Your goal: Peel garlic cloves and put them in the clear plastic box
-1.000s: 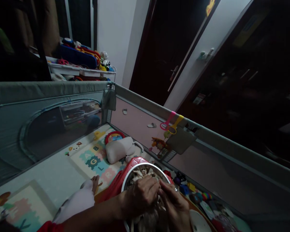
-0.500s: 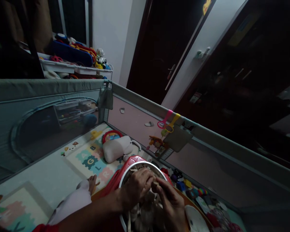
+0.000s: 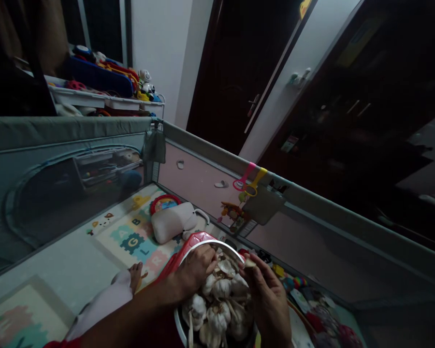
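A round metal bowl (image 3: 203, 245) full of garlic bulbs (image 3: 217, 309) and loose papery skins sits on a red stand (image 3: 174, 263) in front of me. My left hand (image 3: 194, 270) reaches into the bowl's left side, its fingers curled among the garlic. My right hand (image 3: 266, 295) is raised at the bowl's right rim and pinches a small garlic clove (image 3: 249, 263) between thumb and fingertips. What the left fingers grip is hidden.
I sit inside a fabric playpen (image 3: 217, 159) on an alphabet mat (image 3: 134, 239). A white cushion (image 3: 172, 222), a foot in white trousers (image 3: 134, 273), small toys (image 3: 293, 282), hanging rings (image 3: 248, 176), a toy shelf (image 3: 101, 92) and dark doors (image 3: 235, 72) surround me.
My hands, pressed together over the bowl, have come apart: the left went into the garlic, the right drew away with a clove. The view tilted down, showing more of the bowl.
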{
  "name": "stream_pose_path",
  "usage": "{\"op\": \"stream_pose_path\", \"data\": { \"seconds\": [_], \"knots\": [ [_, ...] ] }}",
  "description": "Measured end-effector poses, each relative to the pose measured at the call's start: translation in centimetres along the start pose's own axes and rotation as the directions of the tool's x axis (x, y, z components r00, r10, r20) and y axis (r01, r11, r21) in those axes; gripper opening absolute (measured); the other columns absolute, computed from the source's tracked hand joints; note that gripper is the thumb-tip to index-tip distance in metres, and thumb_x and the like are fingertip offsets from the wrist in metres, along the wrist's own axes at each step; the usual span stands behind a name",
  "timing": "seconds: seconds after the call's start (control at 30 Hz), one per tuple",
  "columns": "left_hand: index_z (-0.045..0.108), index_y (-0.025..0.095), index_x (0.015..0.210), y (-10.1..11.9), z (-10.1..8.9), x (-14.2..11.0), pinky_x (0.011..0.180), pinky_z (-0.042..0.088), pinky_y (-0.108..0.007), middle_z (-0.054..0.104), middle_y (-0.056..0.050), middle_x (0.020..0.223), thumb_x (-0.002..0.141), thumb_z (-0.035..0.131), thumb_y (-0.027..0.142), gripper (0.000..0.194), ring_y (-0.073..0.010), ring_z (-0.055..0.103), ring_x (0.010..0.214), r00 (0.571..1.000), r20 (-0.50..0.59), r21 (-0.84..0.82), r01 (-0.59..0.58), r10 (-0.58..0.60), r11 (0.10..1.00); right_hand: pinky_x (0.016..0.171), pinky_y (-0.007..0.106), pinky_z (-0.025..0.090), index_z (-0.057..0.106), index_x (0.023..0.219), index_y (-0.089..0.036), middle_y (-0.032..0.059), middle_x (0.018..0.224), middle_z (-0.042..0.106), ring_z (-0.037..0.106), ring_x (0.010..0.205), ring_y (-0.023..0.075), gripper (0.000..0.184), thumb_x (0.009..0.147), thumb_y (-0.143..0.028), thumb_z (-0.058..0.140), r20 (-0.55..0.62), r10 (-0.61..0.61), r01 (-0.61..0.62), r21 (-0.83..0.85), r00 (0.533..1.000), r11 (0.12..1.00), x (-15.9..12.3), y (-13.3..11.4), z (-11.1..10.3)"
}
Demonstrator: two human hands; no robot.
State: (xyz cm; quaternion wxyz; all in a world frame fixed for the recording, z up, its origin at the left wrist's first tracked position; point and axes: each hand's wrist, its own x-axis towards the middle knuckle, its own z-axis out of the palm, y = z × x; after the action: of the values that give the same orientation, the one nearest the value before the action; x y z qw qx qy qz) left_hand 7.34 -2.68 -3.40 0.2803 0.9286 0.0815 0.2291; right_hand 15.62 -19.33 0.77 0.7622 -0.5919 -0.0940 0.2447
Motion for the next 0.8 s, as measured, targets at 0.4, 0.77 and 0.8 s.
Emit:
{"op": "stream_pose_path", "data": {
  "seconds": [0.4,0.77,0.8],
  "knots": [
    [0.069,0.015,0.091,2.7,-2.1,0.0,0.073,0.051,-0.026,0.072,-0.007,0.085,0.086,0.050,0.019,0.019,-0.0182,0.066,0.078,0.980,-0.138,-0.315,-0.180,0.142,0.932,0.072,0.031,0.051,0.073,0.085,-0.022,0.0033,0.077,0.073,0.066,0.080,0.0223,0.025,0.063,-0.031,0.079,0.083,-0.090,0.101,-0.140,0.992,0.985,-0.5,0.4,1.7],
    [0.068,0.014,0.087,3.0,-2.5,-0.3,0.074,0.053,-0.028,0.071,-0.007,0.079,0.095,0.038,0.024,0.033,-0.0178,0.066,0.077,0.934,-0.223,-0.226,-0.327,0.277,0.918,0.080,0.042,0.052,0.075,0.082,-0.023,0.0085,0.092,0.074,0.066,0.086,0.0280,0.023,0.062,-0.031,0.077,0.134,-0.128,0.161,-0.274,0.983,0.948,-1.0,0.5,2.5],
    [0.067,0.014,0.087,3.0,-2.6,-0.3,0.075,0.053,-0.028,0.071,-0.007,0.080,0.095,0.037,0.024,0.032,-0.0177,0.066,0.077,0.931,-0.215,-0.203,-0.337,0.294,0.920,0.080,0.042,0.052,0.075,0.083,-0.023,0.0086,0.091,0.074,0.066,0.086,0.0284,0.023,0.062,-0.031,0.077,0.139,-0.142,0.176,-0.282,0.980,0.943,-0.9,0.7,2.4]
  ]
}}
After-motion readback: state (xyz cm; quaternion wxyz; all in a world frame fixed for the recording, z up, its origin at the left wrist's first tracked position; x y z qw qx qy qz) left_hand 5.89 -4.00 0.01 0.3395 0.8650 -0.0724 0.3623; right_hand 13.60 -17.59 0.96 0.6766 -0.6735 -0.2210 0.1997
